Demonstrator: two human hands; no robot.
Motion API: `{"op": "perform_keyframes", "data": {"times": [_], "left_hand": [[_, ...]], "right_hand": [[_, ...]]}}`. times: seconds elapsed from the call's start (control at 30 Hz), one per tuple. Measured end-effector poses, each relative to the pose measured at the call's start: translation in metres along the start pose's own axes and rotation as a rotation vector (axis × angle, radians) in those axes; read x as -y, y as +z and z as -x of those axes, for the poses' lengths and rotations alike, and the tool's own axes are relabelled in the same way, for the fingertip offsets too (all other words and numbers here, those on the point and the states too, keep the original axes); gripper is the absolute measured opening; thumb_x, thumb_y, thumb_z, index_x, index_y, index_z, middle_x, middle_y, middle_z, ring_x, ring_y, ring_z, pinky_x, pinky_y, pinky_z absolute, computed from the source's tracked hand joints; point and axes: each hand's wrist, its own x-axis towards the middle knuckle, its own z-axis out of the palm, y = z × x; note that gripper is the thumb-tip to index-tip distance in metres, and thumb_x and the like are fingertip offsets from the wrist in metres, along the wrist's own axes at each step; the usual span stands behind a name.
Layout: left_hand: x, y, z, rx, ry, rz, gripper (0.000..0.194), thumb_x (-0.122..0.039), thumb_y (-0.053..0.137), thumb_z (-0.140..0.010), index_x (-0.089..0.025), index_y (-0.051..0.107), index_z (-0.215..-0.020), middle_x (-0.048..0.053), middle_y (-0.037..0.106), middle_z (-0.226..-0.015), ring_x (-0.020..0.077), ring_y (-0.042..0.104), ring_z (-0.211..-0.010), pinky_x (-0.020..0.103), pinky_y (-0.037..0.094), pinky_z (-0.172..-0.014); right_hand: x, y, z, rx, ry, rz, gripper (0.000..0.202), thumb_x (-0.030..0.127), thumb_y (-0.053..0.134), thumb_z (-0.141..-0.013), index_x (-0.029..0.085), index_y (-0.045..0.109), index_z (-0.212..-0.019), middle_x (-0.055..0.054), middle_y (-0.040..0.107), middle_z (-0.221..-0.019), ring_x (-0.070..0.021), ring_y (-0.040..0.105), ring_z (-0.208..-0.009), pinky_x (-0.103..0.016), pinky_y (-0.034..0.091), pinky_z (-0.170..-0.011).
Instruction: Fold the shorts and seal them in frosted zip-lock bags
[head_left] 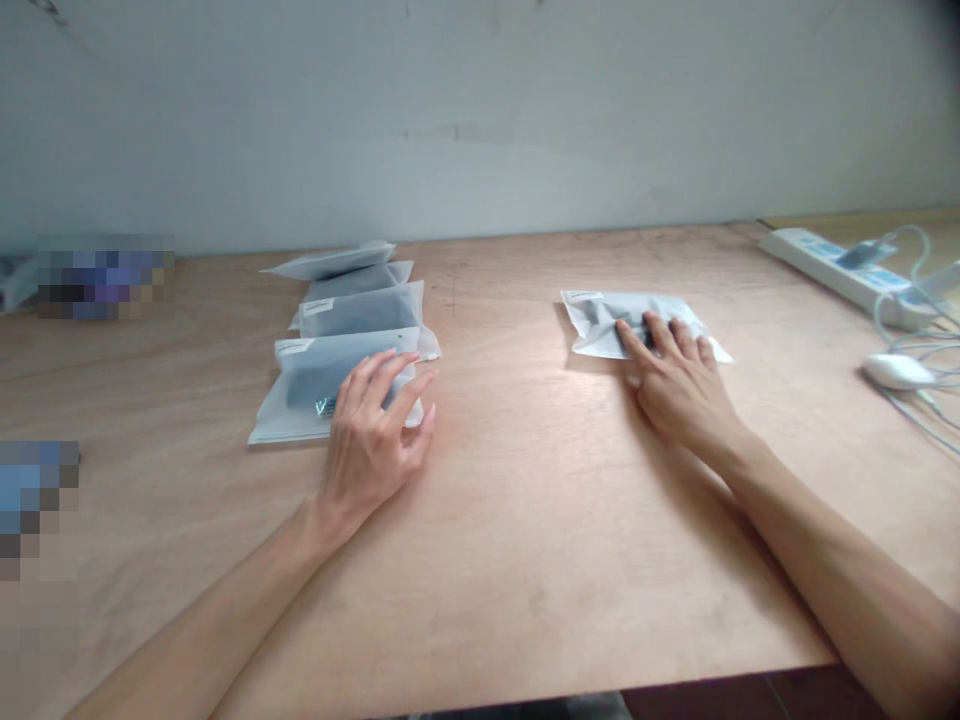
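Clearly, the right hand [679, 385] is open, its fingers spread upon a cloudy bag [589, 335] on the table [510, 520]. The left hand [375, 430], loosely open, is over the front bag [304, 385] of the left row [364, 312]; dark contents show dimly through both bags.

A white power strip [847, 279] lies at right on the wooden surface [517, 580], a plug [864, 254] in it; pale cables [928, 245] and a rounded white device [896, 371] sit nearer. A grey wall [480, 120] fills the top.

Pale grey wall [480, 80] w/ sm. marks [456, 132] bhd lt. wood table [510, 560], dk. reddish floor [750, 697] below.
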Motion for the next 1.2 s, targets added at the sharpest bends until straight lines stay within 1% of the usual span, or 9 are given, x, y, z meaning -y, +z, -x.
{"op": "perform_keyframes", "data": {"times": [0.07,0.2,0.3,0.43,0.57,0.77,0.9,1.03,1.2], "left_hand": [[0.001,0.001,0.001,0.023,-0.061,-0.051,0.041,-0.025,0.063,-0.095,-0.018,0.065,-0.135,0.015,0.058,-0.147,0.0385,0.049,-0.142,0.062,0.037,-0.12],[0.005,0.006,0.005,0.157,-0.201,-0.178,0.07,-0.044,0.064,-0.094,-0.016,0.046,-0.156,0.024,0.027,-0.168,0.0533,0.023,-0.154,0.078,0.019,-0.119],[0.007,0.008,0.009,0.207,-0.204,-0.163,0.078,-0.05,0.061,-0.096,-0.015,0.036,-0.161,0.026,0.016,-0.17,0.0526,0.022,-0.154,0.074,0.024,-0.12],[-0.001,0.003,0.009,0.227,-0.125,-0.092,0.08,-0.052,0.058,-0.097,-0.02,0.029,-0.165,0.022,0.007,-0.173,0.0479,0.027,-0.154,0.064,0.035,-0.12],[-0.015,-0.004,0.011,0.248,-0.031,0.002,0.083,-0.054,0.06,-0.096,-0.022,0.027,-0.165,0.017,0.01,-0.174,0.0455,0.035,-0.152,0.06,0.043,-0.117],[-0.035,-0.011,0.014,0.288,0.118,0.14,0.086,-0.058,0.059,-0.095,-0.013,0.031,-0.163,0.02,0.036,-0.165,0.0383,0.044,-0.149,0.051,0.045,-0.118],[-0.049,-0.014,0.014,0.341,0.204,0.176,0.092,-0.061,0.062,-0.09,-0.01,0.032,-0.162,0.021,0.035,-0.165,0.0381,0.043,-0.149,0.05,0.046,-0.118],[-0.053,-0.015,0.013,0.364,0.293,0.248,0.097,-0.062,0.063,-0.089,-0.007,0.03,-0.161,0.022,0.035,-0.165,0.0362,0.041,-0.151,0.049,0.046,-0.119],[-0.049,-0.011,0.012,0.347,0.366,0.242,0.076,-0.047,0.065,-0.094,-0.011,0.042,-0.156,0.021,0.038,-0.164,0.0335,0.04,-0.152,0.048,0.045,-0.12]], "right_hand": [[0.005,-0.002,0.0,-0.033,-0.019,-0.05,0.066,0.019,0.044,-0.098,0.014,0.032,-0.162,-0.023,0.03,-0.167,-0.0467,0.025,-0.154,-0.07,0.028,-0.118],[0.026,-0.016,0.001,-0.091,-0.124,-0.13,0.083,0.009,0.05,-0.088,0.019,0.022,-0.165,-0.02,0.027,-0.169,-0.041,0.025,-0.156,-0.063,0.031,-0.121],[0.047,-0.025,0.007,-0.183,-0.326,-0.331,0.08,0.003,0.051,-0.085,0.02,0.031,-0.161,-0.02,0.039,-0.162,-0.0383,0.038,-0.15,-0.059,0.044,-0.114],[0.072,-0.03,0.019,-0.155,-0.585,-0.472,0.062,0.005,0.05,-0.091,0.014,0.043,-0.152,-0.02,0.052,-0.15,-0.0328,0.049,-0.138,-0.052,0.05,-0.109],[0.087,-0.032,0.028,-0.104,-0.731,-0.518,0.047,0.011,0.052,-0.098,0.013,0.051,-0.145,-0.017,0.06,-0.141,-0.0298,0.053,-0.13,-0.048,0.049,-0.107],[0.097,-0.042,0.033,-0.087,-0.797,-0.647,0.036,0.025,0.06,-0.102,0.013,0.058,-0.135,-0.015,0.067,-0.127,-0.0242,0.061,-0.108,-0.039,0.052,-0.092],[0.106,-0.048,0.042,-0.089,-0.876,-0.722,0.033,0.037,0.064,-0.1,0.013,0.063,-0.123,-0.014,0.068,-0.114,-0.023,0.06,-0.096,-0.038,0.051,-0.083],[0.114,-0.048,0.049,-0.161,-0.98,-0.709,0.011,0.021,0.057,-0.102,0.014,0.066,-0.102,-0.008,0.067,-0.094,-0.0193,0.059,-0.086,-0.034,0.048,-0.078],[0.111,-0.045,0.047,-0.245,-0.987,-0.654,0.013,0.011,0.052,-0.101,0.016,0.062,-0.093,-0.002,0.06,-0.078,-0.0148,0.051,-0.067,-0.03,0.038,-0.061]]}}
